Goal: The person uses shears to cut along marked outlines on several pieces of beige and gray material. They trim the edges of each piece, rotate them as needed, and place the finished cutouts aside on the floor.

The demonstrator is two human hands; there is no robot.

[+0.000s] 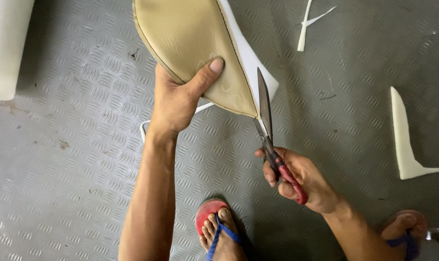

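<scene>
My left hand (177,98) grips a beige stitched leather-like piece (193,41) backed with white foam (251,63), thumb pressed on its top face. My right hand (297,179) holds scissors (268,123) by their red handles. The metal blades point up along the piece's right edge, where the white foam sticks out past the dark seam line. A thin white strip hangs below the piece near my left wrist.
The floor is grey diamond-pattern metal plate (74,159). White foam offcuts lie at the top (306,24) and at the right (405,140). A white block (4,46) stands at the upper left. My feet in sandals (217,229) are at the bottom.
</scene>
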